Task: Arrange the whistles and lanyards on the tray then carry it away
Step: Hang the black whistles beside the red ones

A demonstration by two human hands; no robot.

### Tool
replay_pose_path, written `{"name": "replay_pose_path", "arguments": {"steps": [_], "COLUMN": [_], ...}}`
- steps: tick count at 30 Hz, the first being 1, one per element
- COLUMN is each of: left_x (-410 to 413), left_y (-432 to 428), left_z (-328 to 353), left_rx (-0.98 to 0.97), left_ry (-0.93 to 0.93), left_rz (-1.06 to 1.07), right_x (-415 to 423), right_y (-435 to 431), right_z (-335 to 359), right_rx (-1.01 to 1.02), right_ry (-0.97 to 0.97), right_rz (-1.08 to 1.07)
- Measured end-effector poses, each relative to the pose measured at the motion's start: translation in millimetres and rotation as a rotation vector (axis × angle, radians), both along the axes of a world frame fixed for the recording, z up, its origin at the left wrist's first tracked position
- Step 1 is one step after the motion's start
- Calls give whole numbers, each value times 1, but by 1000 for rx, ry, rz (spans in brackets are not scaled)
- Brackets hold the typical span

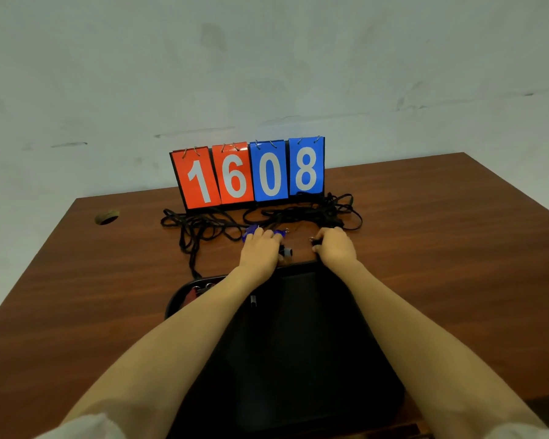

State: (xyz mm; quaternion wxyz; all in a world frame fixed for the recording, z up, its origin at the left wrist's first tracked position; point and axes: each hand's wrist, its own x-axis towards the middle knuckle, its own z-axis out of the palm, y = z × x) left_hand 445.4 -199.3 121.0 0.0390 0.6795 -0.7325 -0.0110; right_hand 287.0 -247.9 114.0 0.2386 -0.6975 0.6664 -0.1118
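A black tray (298,337) lies on the brown table in front of me, with a red whistle (191,294) and metal rings at its far left corner. My left hand (260,248) rests beyond the tray over purple whistles (251,231), its fingers curled on them; a dark whistle (286,251) shows by its thumb. Further right, my right hand (336,247) is closed on a small black whistle with a metal ring (314,243). Black lanyards (203,226) lie tangled behind both hands.
A flip scoreboard (251,172) reading 1608 stands at the back of the table (441,248), against a pale wall. A small brown roll of tape (107,216) sits at the far left. The table's edges run close on both sides.
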Motion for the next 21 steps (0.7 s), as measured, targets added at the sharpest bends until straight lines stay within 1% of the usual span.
{"name": "replay_pose_path", "arguments": {"steps": [2,4,6,7,9,12,15,16,19,21], "left_x": [-5,-8,-8,-8,-7,-5,-2,-2,-6,-9], "left_y": [2,8,18,24,35,50,68,76,98,108], "left_z": [5,10,15,18,22,25,29,31,34,30], "left_rx": [-70,-128,-134,-127,-111,-85,-59,-53,-37,13], "left_ry": [102,260,439,498,550,539,474,404,155,79], "left_rz": [29,55,63,59,61,87,44,-11,-264,-344], "right_x": [-6,-11,-14,-16,-19,-22,-17,-16,-11,-7], "right_y": [-1,1,5,9,17,36,60,68,90,103], "right_z": [-1,0,1,2,5,13,26,30,39,44], "right_rx": [-26,-56,-94,-120,-203,-353,-324,-312,-304,-305], "right_ry": [36,100,152,163,141,73,-108,-153,-220,-273], "right_rz": [-22,-38,-29,-25,-44,-57,-76,-67,-13,3]}}
